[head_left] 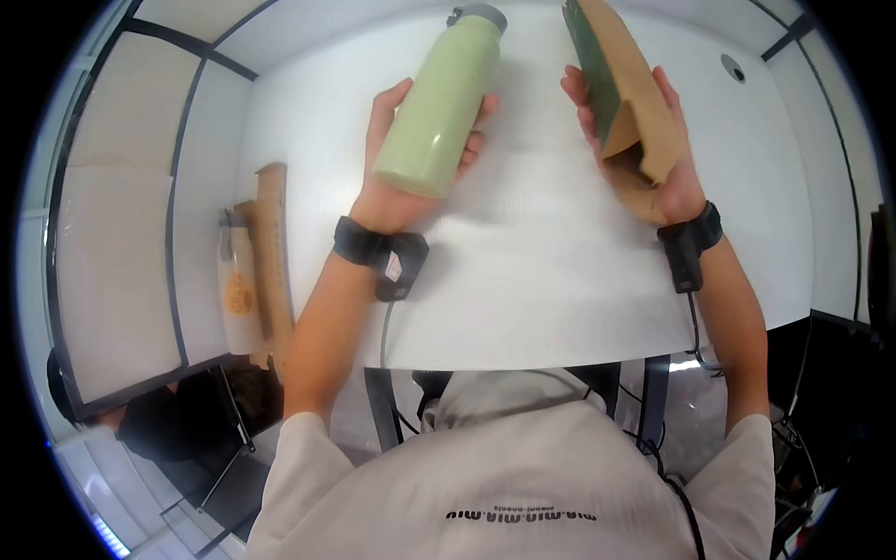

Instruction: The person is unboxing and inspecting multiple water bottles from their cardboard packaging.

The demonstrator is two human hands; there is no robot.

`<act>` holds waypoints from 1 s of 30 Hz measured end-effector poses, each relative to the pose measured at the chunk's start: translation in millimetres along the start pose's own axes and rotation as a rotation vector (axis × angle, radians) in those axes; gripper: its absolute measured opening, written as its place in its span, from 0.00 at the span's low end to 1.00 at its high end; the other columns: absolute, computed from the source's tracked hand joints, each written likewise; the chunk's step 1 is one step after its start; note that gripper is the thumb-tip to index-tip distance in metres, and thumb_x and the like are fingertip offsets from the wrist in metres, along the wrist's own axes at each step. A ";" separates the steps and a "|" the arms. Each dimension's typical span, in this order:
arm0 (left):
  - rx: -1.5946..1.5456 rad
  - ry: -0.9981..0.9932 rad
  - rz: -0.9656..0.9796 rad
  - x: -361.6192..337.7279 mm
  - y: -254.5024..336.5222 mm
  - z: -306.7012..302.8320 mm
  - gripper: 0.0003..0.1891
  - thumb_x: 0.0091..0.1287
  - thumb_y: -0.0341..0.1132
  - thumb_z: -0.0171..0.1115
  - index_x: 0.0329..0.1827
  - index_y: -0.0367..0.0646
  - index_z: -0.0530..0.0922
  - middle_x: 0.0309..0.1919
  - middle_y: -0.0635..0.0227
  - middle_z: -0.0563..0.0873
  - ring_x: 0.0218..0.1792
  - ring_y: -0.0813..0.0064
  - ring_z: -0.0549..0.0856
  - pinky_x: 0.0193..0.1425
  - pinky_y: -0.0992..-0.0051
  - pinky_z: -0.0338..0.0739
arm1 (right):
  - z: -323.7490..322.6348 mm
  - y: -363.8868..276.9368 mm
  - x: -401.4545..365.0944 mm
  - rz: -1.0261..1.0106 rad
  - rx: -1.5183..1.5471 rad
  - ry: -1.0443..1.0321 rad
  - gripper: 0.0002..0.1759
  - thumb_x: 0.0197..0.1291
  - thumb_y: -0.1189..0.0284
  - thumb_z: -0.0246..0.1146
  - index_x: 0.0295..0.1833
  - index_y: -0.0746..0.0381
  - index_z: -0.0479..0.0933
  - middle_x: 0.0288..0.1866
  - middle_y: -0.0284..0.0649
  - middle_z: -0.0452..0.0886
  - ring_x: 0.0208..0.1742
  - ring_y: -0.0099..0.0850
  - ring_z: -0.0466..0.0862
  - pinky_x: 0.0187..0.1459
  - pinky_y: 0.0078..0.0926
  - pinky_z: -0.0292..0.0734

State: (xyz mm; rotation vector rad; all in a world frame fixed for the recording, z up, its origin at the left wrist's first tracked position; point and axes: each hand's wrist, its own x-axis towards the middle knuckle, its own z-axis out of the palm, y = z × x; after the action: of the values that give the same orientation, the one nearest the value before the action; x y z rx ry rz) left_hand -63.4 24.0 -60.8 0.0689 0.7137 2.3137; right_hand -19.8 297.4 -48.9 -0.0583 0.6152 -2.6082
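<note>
My left hand [397, 177] grips a pale green bottle [443, 107] with a grey cap, held tilted above the white table [541, 280], its base toward me. My right hand [667, 168] holds a brown paper bag [630, 93] with a dark green face, its open end pointing toward me. Bottle and bag are apart, side by side over the table's far middle. Both wrists wear black bands with cables.
Along the table's left edge lie a wooden board [271, 261] and a clear packet with something tan inside [238, 289]. A small round port [733, 67] sits in the tabletop at the far right. White partition panels [112, 233] stand to the left.
</note>
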 end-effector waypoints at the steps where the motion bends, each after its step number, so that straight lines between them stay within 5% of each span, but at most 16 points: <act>1: -0.004 0.024 -0.013 -1.2 -2.7 3.7 0.33 0.73 0.57 0.45 0.69 0.39 0.70 0.57 0.52 0.82 0.34 0.68 0.80 0.39 0.77 0.80 | 4.3 2.4 0.5 -0.058 -0.109 0.125 0.37 0.75 0.45 0.46 0.77 0.61 0.62 0.74 0.45 0.72 0.68 0.33 0.77 0.64 0.25 0.75; 3: -0.056 -0.046 -0.043 -4.6 -7.6 12.5 0.33 0.73 0.59 0.43 0.66 0.40 0.73 0.49 0.47 0.85 0.29 0.65 0.80 0.32 0.74 0.78 | 4.9 -0.4 -2.6 0.041 -0.098 0.023 0.36 0.74 0.47 0.48 0.77 0.61 0.62 0.73 0.39 0.72 0.66 0.30 0.77 0.66 0.25 0.74; 5: 0.038 -0.039 -0.109 -6.7 -9.8 19.9 0.35 0.73 0.61 0.38 0.67 0.40 0.74 0.48 0.40 0.85 0.25 0.62 0.80 0.28 0.71 0.77 | 0.6 1.8 -1.2 0.027 -0.125 0.194 0.37 0.73 0.47 0.50 0.77 0.61 0.62 0.74 0.38 0.70 0.67 0.31 0.76 0.65 0.32 0.74; 6: -0.016 -0.265 -0.177 -5.5 -11.0 13.6 0.36 0.73 0.61 0.33 0.70 0.41 0.69 0.55 0.33 0.82 0.29 0.58 0.83 0.40 0.69 0.80 | 1.0 1.2 -1.5 0.030 -0.096 0.200 0.38 0.73 0.47 0.50 0.78 0.62 0.60 0.75 0.38 0.69 0.67 0.33 0.75 0.67 0.34 0.72; 9: 0.046 -0.118 -0.184 -8.3 -25.4 11.6 0.35 0.74 0.61 0.36 0.67 0.41 0.71 0.54 0.43 0.84 0.30 0.56 0.85 0.42 0.67 0.81 | 0.8 0.2 1.1 -0.012 -0.048 0.220 0.37 0.73 0.50 0.53 0.77 0.63 0.60 0.75 0.39 0.68 0.70 0.36 0.73 0.71 0.41 0.68; 11: -0.132 -0.152 -0.190 -7.4 -29.8 10.2 0.33 0.73 0.61 0.40 0.64 0.41 0.73 0.47 0.53 0.85 0.33 0.55 0.86 0.44 0.65 0.81 | 6.6 3.3 -1.4 -0.106 -0.133 0.357 0.34 0.70 0.57 0.61 0.74 0.62 0.62 0.73 0.40 0.69 0.73 0.36 0.69 0.72 0.44 0.64; 13: -0.076 -0.095 -0.145 -9.2 -28.3 16.5 0.30 0.73 0.60 0.43 0.59 0.42 0.75 0.40 0.61 0.83 0.31 0.57 0.84 0.43 0.66 0.80 | 2.2 3.1 -2.9 -0.078 -0.094 0.270 0.32 0.70 0.62 0.61 0.74 0.61 0.61 0.74 0.39 0.67 0.74 0.36 0.67 0.74 0.44 0.62; 16: -0.530 -0.062 -0.209 -8.0 -25.0 18.6 0.26 0.72 0.59 0.49 0.51 0.45 0.78 0.37 0.67 0.82 0.31 0.63 0.79 0.39 0.71 0.75 | 2.6 4.5 -2.4 -0.087 -0.079 0.228 0.30 0.71 0.66 0.61 0.73 0.62 0.61 0.73 0.38 0.68 0.75 0.36 0.66 0.75 0.44 0.59; 20: -0.303 0.217 -0.105 -6.6 -23.7 26.8 0.23 0.72 0.54 0.51 0.54 0.44 0.79 0.45 0.63 0.85 0.23 0.68 0.78 0.31 0.77 0.80 | 0.6 1.2 0.8 -0.075 -0.097 0.244 0.29 0.70 0.67 0.62 0.72 0.62 0.64 0.73 0.38 0.68 0.74 0.34 0.67 0.75 0.43 0.60; 26: -0.115 0.107 0.049 -3.5 -5.2 9.6 0.29 0.74 0.58 0.44 0.63 0.45 0.77 0.55 0.55 0.84 0.25 0.66 0.80 0.33 0.74 0.79 | 3.7 2.3 6.0 -0.207 -0.377 0.494 0.27 0.68 0.69 0.65 0.69 0.64 0.68 0.66 0.38 0.75 0.68 0.31 0.74 0.67 0.36 0.71; 30: 0.051 0.119 0.124 -7.0 3.2 12.7 0.30 0.74 0.60 0.42 0.63 0.45 0.77 0.52 0.56 0.85 0.28 0.68 0.81 0.33 0.72 0.76 | 3.5 3.8 1.3 -0.032 -0.686 0.398 0.28 0.67 0.69 0.65 0.69 0.67 0.67 0.64 0.42 0.77 0.64 0.32 0.77 0.64 0.32 0.73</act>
State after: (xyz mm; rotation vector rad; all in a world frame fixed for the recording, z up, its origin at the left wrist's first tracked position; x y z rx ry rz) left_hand -57.1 23.6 -47.4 -0.0015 0.8502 2.4340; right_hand -18.9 292.4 -47.5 0.2431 1.6311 -2.3233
